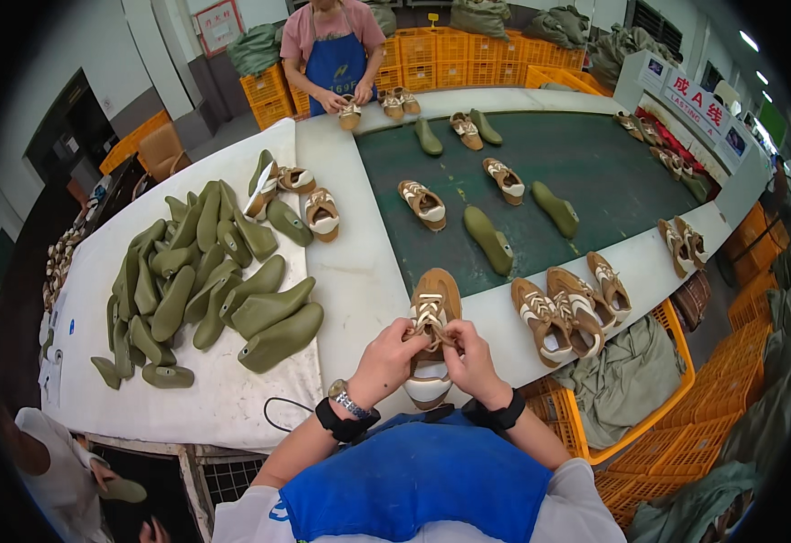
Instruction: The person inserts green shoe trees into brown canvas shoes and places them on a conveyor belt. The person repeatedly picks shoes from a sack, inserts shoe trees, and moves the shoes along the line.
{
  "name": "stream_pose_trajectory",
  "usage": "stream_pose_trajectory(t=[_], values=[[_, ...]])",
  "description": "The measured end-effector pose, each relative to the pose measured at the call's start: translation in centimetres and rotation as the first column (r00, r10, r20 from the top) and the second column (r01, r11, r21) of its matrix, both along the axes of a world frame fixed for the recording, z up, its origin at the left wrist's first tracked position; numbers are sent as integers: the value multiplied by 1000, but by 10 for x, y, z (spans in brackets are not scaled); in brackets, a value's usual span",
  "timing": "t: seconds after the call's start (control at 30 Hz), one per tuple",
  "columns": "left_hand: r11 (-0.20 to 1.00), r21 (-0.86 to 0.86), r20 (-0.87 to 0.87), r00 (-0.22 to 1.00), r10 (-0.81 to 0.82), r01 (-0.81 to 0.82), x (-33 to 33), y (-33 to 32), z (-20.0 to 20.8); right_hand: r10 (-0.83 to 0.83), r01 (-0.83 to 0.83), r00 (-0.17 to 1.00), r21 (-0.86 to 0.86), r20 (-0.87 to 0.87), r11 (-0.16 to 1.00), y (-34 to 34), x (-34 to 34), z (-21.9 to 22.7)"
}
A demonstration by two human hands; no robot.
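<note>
A brown and white sneaker [438,289] rests on the white table edge in front of me, its toe pointing away and its white heel toward me. My left hand [388,358] pinches the left side of the lacing near the shoe's opening. On the opposite side my right hand [477,364] has its fingers closed on the lace too. White laces cross over the tongue; the exact grip on the ends is partly hidden by my fingers. Just right of my right hand stand several similar brown sneakers [540,317] on the table edge.
A heap of green shoe lasts [174,294] covers the white cloth at left. Sneakers and lasts lie on the green conveyor belt [395,195] ahead. Across the table a co-worker [336,54] handles a shoe. An orange crate [676,380] with grey-green cloth stands at right; another person holds a last, lower left.
</note>
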State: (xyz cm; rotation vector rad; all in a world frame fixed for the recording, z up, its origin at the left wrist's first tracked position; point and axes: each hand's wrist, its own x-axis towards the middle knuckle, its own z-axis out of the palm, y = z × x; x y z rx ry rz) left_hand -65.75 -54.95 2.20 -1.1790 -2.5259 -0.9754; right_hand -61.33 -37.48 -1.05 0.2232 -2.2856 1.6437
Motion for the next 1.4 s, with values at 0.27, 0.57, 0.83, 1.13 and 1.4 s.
stream_pose_trajectory(t=[0.27,0.57,0.83,1.13,1.4], values=[[970,243,112,994,-11,-17,-4,-18,3,-83,87,996,-168,31,982,6,-10,11],[852,405,235,938,253,-331,-12,-14,-5,159,-59,972,479,-171,876,-20,15,54],[986,-130,-53,994,97,-103,-22,-13,-2,322,-261,947,546,-16,796,-20,9,30],[965,169,221,962,161,-201,-55,-14,-14,251,-273,962,360,107,892,-6,-7,24],[808,-171,-136,825,548,-564,-69,-149,-66,-11,-131,972,572,237,809,64,14,-16]])
